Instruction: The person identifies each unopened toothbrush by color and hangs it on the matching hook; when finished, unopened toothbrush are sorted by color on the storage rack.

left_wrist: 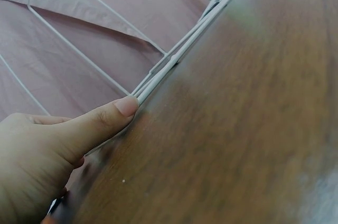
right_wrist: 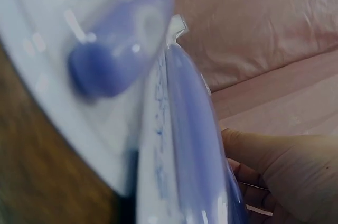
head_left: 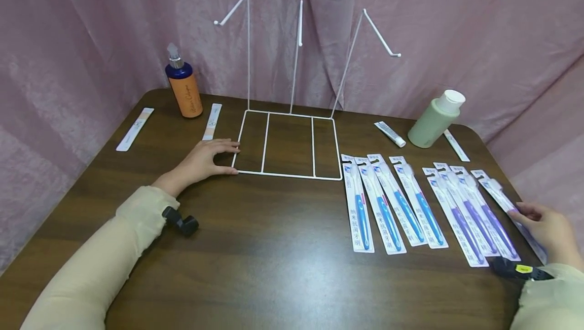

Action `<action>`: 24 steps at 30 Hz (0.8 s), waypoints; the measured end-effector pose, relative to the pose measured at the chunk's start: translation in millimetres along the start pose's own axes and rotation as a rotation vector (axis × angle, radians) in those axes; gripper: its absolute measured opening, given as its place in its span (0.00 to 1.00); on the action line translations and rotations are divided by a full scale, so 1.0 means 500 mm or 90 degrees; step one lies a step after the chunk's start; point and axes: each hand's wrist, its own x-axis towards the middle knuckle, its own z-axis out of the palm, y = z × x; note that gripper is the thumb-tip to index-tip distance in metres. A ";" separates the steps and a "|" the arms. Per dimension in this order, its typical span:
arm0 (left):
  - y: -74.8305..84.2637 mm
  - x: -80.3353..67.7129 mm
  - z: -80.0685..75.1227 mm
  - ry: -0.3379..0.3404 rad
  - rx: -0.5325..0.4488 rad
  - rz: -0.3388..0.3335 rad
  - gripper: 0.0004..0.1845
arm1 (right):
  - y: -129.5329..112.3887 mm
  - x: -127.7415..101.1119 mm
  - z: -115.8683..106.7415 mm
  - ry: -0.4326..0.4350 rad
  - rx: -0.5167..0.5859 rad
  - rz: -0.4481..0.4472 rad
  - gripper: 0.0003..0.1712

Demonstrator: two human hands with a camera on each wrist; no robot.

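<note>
Presently, left hand [head_left: 205,160] lies flat on the table [head_left: 274,249], fingers straight, thumb tip [left_wrist: 125,105] and fingertips against the left edge of the white wire rack [head_left: 287,142]; nothing is gripped. Rack stands at table centre, three tall hooked rods rising from its back rail, all hooks bare.

Right hand [head_left: 545,228] at the far right edge, fingers curled on the outermost purple toothbrush pack [head_left: 506,203]; wrist view shows the pack's blister close up with fingers [right_wrist: 274,166] behind it. Pack looks partly raised at the near end, hard to be sure.

Eight packs lie fanned to the right of the rack: four blue [head_left: 392,203], four purple, edges overlapping or touching.

Also on table: orange pump bottle [head_left: 184,89], green bottle [head_left: 435,119], small tube [head_left: 390,134], flat strips back left and right.

Risks, as judged: overlapped neighbours may drag along when the outer pack lifts; the pack sits near the table edge and could slide off; the light rack could tip or skid if the hold is only a flat touch.
</note>
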 end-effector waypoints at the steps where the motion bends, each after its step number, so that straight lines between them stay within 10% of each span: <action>1: 0.000 0.001 -0.001 -0.001 -0.001 0.000 0.33 | 0.001 -0.001 0.000 0.008 -0.004 -0.007 0.32; 24: 0.004 -0.003 0.001 -0.005 0.001 -0.009 0.33 | -0.004 0.000 -0.004 0.016 0.012 -0.004 0.27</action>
